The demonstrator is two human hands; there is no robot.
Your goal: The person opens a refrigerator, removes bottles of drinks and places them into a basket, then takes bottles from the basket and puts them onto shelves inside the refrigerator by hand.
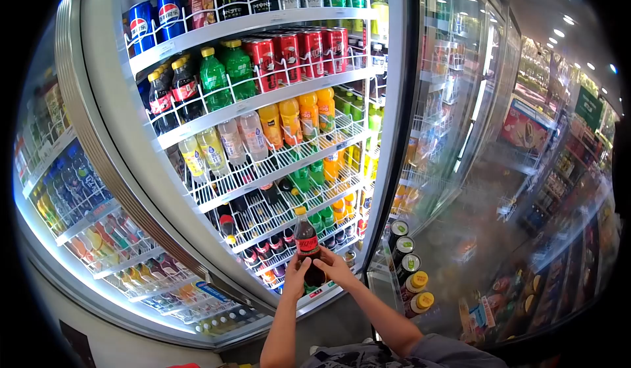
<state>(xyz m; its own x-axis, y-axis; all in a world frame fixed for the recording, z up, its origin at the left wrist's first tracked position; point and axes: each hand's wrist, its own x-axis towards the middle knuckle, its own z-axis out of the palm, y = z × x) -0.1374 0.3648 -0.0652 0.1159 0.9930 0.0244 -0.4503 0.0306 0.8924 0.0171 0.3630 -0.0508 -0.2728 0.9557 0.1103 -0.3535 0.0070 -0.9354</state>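
Status: one dark-brown plastic bottle with a red label and yellow cap (307, 242) is in hand, in front of the lower racks and upright with a slight tilt. Not seated on a shelf, as far as I can tell.

Left hand (295, 277) and right hand (335, 270) both have fingers closed round its lower half, one per side (far-side fingertips hidden, can't tell how firm).

Stocked so far: blue cans (169, 14) up top; red cans (287, 57) and green plastic bottles (213, 78) one level down, next to dark bottles with red labels (185, 92); orange plastic bottles (290, 119) below those. Further down, a white wire shelf (263, 180) has bare slats showing, so rows there look only part filled.

Left over: the held bottle has no slot yet. Green-topped cans (403, 244) and yellow-capped bottles (417, 282) stand lined up beside the cooler opening (their role unclear).
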